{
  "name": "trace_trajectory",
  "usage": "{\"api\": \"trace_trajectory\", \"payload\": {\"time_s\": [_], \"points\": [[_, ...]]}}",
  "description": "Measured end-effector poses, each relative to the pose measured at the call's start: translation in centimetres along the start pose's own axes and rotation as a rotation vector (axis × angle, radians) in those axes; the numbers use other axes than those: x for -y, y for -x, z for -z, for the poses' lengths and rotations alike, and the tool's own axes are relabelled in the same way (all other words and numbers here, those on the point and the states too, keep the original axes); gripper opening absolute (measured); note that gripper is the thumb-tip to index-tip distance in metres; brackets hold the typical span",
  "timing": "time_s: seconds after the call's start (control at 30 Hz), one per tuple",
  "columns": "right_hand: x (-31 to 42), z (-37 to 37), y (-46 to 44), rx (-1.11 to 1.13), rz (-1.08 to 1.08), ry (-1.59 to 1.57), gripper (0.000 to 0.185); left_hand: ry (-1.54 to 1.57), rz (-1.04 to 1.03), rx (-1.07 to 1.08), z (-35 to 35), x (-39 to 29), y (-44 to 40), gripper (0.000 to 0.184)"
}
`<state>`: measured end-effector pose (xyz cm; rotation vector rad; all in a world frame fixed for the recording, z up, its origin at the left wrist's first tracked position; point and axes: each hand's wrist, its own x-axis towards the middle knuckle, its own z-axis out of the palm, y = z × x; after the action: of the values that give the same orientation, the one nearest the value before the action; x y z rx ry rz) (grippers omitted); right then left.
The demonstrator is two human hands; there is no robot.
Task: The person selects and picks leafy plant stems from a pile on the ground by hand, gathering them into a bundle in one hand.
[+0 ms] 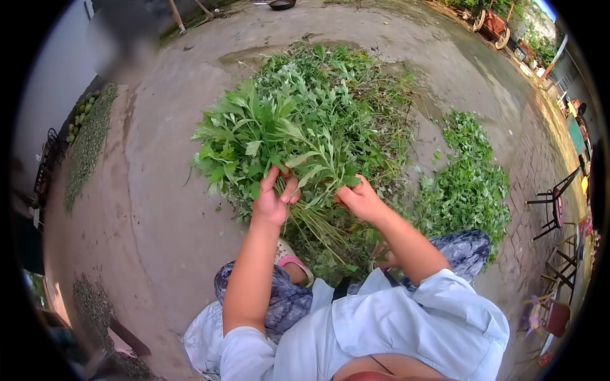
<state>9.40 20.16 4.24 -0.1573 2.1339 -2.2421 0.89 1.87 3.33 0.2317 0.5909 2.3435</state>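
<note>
Two hands (273, 204) — two leafy heaps (346, 89) — one pan (283, 5), one cart (493, 25).

The leafy bunch of cut plants (244, 120) I hold is bright green, its slender bare stems (316, 223) a paler yellow-green. The broad leafy heap (346, 86) beyond is mixed green, browning toward its right edge; the smaller leafy heap (469, 197) near the right of the grey-brown concrete ground (178, 165) is vivid green. My collared cloth shirt (406, 324) is plain pale blue, my loose cloth trousers (467, 251) marbled dark blue-grey and whitish, my cream clog (293, 260) pink-trimmed.
</note>
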Motion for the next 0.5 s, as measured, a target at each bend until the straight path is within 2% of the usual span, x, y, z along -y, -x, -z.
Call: {"api": "trace_trajectory", "payload": {"time_s": [0.07, 0.13, 0.2, 0.27, 0.3, 0.33, 0.37, 0.4, 0.47, 0.5], "points": [[0.2, -0.2, -0.1, -0.041, -0.055, -0.107, 0.014, -0.096, -0.129, -0.165, -0.2, 0.6, 0.0, 0.023], [1.7, -0.9, -0.4, -0.218, -0.201, -0.055, 0.021, -0.139, -0.122, -0.219, -1.6, 0.3, 0.0, 0.02], [1.1, -1.0, -0.8, -0.301, -0.159, -0.017, 0.028, -0.334, -0.126, -0.26, -2.1, 0.5, 0.0, 0.021], [0.3, -0.7, -1.2, -0.332, -0.012, 0.181, 0.028, -0.359, -0.11, -0.287, -1.8, 1.0, 0.0, 0.022], [-0.4, -1.2, -1.8, -0.388, 0.178, 0.234, 0.025, -0.402, -0.14, -0.305, -1.8, 1.2, 0.1, 0.022], [-0.8, -0.8, -1.8, -0.385, 0.176, 0.235, 0.025, -0.443, -0.17, -0.325, -1.7, 1.3, 0.2, 0.022], [-1.0, -0.2, -1.6, -0.3, 0.108, 0.372, 0.022, -0.471, -0.246, -0.257, -1.7, 1.4, 0.3, 0.023], [-0.7, -0.1, -1.6, -0.215, 0.039, 0.507, 0.02, -0.47, -0.246, -0.259, -1.8, 1.3, 0.4, 0.023], [-0.1, -0.1, -1.7, -0.184, 0.057, 0.489, 0.017, -0.454, -0.261, -0.197, -1.8, 1.2, 0.4, 0.019], [1.2, -0.2, -1.4, -0.086, -0.05, 0.634, 0.015, -0.427, -0.243, -0.216, -2.0, 1.3, 0.6, 0.017]]}}
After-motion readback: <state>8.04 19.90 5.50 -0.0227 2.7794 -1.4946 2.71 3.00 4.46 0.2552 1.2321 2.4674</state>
